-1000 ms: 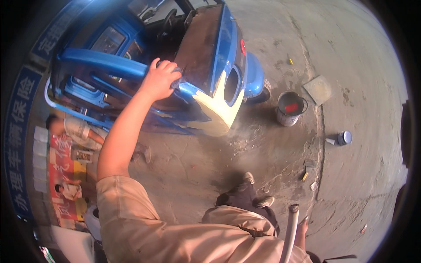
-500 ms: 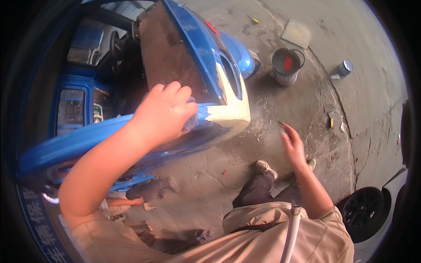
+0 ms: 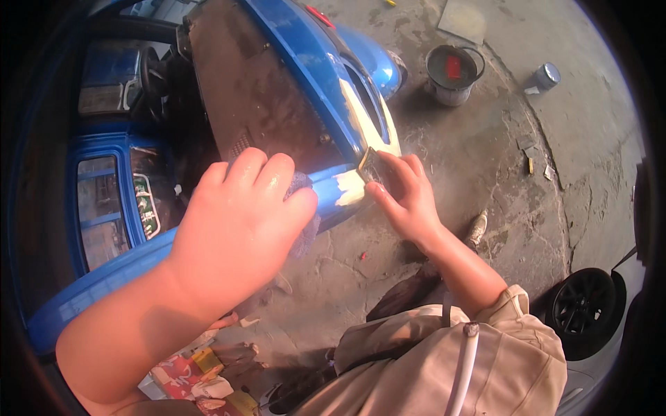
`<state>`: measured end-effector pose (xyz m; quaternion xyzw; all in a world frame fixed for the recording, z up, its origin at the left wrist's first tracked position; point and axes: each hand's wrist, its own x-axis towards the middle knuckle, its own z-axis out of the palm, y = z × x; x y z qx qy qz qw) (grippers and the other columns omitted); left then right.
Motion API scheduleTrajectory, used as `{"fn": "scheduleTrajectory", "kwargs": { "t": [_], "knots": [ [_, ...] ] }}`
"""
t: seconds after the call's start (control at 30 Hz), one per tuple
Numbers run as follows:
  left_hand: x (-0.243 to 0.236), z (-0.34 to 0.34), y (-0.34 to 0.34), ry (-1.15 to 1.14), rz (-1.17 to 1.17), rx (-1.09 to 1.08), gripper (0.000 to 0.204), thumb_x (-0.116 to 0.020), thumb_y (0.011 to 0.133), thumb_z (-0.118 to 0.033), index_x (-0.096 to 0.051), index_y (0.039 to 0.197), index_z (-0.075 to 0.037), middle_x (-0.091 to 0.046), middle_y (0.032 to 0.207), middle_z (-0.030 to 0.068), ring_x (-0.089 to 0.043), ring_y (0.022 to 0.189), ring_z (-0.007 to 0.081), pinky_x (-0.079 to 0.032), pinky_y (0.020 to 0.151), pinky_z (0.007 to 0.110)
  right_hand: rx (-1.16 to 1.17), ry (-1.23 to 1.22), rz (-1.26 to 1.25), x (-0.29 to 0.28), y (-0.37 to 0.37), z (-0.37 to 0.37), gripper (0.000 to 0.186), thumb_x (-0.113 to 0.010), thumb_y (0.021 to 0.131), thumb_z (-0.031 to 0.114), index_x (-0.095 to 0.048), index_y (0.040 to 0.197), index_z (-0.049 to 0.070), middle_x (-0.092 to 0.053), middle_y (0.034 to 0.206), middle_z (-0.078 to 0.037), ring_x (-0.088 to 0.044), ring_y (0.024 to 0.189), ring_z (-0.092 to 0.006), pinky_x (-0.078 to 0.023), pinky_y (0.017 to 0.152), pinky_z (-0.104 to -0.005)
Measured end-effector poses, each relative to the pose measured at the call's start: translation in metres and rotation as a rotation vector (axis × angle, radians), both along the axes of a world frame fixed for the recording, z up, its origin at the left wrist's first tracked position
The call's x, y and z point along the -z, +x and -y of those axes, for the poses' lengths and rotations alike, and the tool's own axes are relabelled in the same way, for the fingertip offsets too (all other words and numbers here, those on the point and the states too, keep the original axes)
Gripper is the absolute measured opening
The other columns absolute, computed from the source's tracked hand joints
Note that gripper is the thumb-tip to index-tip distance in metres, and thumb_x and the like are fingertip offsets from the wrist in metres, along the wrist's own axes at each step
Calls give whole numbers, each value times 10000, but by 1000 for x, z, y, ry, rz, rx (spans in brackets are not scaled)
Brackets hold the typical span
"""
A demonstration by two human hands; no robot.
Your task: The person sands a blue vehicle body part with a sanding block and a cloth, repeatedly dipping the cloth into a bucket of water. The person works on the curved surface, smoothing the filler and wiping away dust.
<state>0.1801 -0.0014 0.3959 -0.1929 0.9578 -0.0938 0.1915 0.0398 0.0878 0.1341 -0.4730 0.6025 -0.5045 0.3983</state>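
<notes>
My left hand (image 3: 239,215) is closed around a damp-looking grey-purple cloth (image 3: 305,232) at the blue edge of a vehicle body (image 3: 291,62). Most of the cloth is hidden behind my fingers. Across the body's corner runs a patch of cream-coloured filler (image 3: 350,187), which reaches up beside a dark slot. My right hand (image 3: 409,201) pinches a small, thin, dark sheet with a yellowish edge (image 3: 368,162), probably sandpaper, between thumb and fingers. It is held at the filler-covered corner; whether it presses on the surface is hard to tell.
Beyond the corner a bucket (image 3: 451,87) holds liquid and something red. Farther right stand a metal can (image 3: 547,76) and small scraps (image 3: 527,149). A square slab (image 3: 463,21) lies on the floor. Another vehicle's black wheel (image 3: 583,308) is at lower right; coloured packaging (image 3: 187,374) lies lower left.
My right hand has come up and left from over the floor to the filler-covered corner, bringing the thin sheet. My left hand, still gripping the cloth, now appears lower and larger. The view has shifted.
</notes>
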Motion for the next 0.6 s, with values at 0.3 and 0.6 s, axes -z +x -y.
{"fn": "scheduleTrajectory", "kwargs": {
  "t": [0.3, 0.6],
  "knots": [
    [8, 11, -9, 79, 27, -55, 127, -697, 743, -146, -648, 857, -116, -587, 929, 72, -588, 899, 259, -478, 723, 375, 10, -186, 27, -57, 20, 10, 605, -799, 888, 328, -576, 1347, 3, -540, 1161, -201, -589, 1059, -354, -511, 914, -454],
    [-2, 9, -14, 97, 80, -139, 458, -924, 550, -163, -687, 933, -79, -646, 1123, 128, -629, 1045, 325, -538, 832, 436, 38, -140, 77, -67, 25, 19, 538, -795, 869, 295, -608, 1270, -12, -527, 1123, -218, -558, 1001, -378, -498, 898, -470]
  ]
}}
